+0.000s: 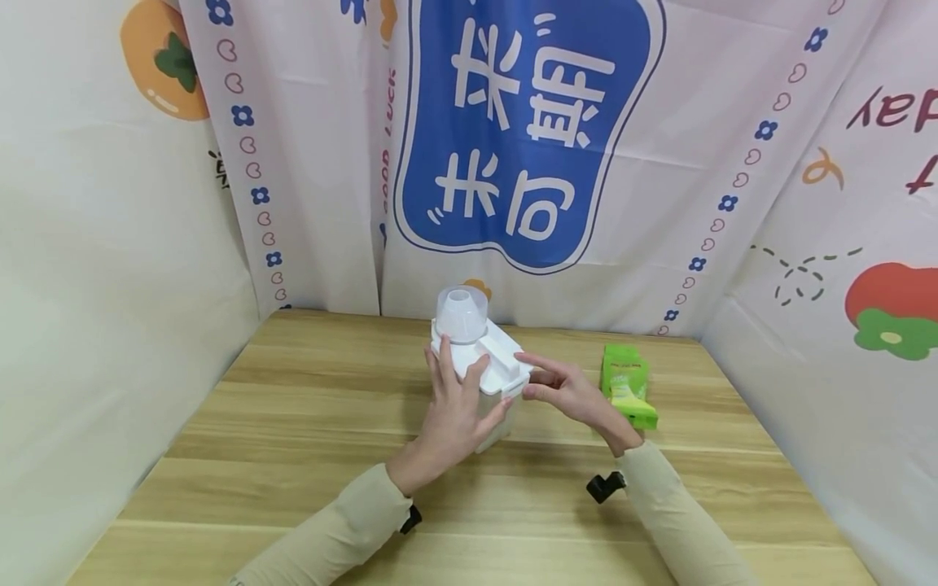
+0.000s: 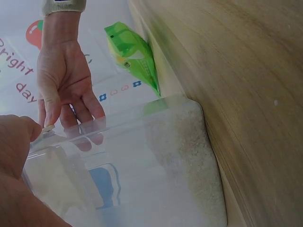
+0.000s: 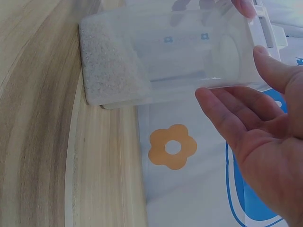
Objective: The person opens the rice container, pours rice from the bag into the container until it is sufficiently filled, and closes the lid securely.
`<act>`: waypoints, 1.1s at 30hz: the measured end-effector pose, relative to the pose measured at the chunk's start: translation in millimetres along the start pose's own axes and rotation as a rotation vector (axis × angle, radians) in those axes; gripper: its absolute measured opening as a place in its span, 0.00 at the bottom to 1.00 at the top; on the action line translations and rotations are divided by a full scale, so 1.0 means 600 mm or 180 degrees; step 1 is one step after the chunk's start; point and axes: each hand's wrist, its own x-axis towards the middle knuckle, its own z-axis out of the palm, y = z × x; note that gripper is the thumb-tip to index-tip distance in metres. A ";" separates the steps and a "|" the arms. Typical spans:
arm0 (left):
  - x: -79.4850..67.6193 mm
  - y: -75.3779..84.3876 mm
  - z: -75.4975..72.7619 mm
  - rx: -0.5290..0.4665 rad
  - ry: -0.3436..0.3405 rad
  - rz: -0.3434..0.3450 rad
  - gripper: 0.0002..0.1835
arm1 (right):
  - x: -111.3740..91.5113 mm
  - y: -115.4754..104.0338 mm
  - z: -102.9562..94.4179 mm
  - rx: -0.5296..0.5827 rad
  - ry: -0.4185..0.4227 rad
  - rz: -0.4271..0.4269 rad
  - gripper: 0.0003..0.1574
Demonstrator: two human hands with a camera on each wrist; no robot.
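A clear rice storage container (image 2: 137, 161) with a white lid (image 1: 469, 362) stands upright on the table, white rice (image 3: 111, 61) at its bottom. On the lid sits a clear cup (image 1: 462, 313) over a white cone. My left hand (image 1: 450, 419) holds the lid, its fingers on top and its thumb at the front right edge. At the right side is my right hand (image 1: 567, 395). Its thumb touches the white latch (image 1: 516, 384) on the lid's edge, and its other fingers extend fairly straight beside the lid and clear wall.
A green packet (image 1: 628, 387) lies on the wooden table (image 1: 308, 439) right of the container, beyond the right wrist. Printed cloth (image 1: 330, 163) hangs behind the table and along both sides. Each sleeve has a small black device (image 1: 606, 487) at the wrist.
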 end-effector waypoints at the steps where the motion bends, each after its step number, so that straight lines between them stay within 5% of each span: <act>1: 0.000 0.000 0.000 0.0011 0.0000 -0.0007 0.37 | 0.000 0.000 0.000 0.0005 -0.0001 -0.0007 0.35; 11: 0.002 0.002 0.005 0.0144 0.0059 0.0043 0.37 | 0.005 0.000 -0.005 -0.0003 0.0007 -0.0012 0.35; 26: 0.012 0.024 0.023 -0.0043 0.0026 -0.0222 0.35 | 0.009 -0.001 -0.028 0.0113 -0.0048 -0.0083 0.33; 33: 0.012 0.039 0.031 -0.0114 -0.0314 -0.0337 0.37 | 0.008 0.001 -0.040 0.0100 0.0061 -0.0019 0.31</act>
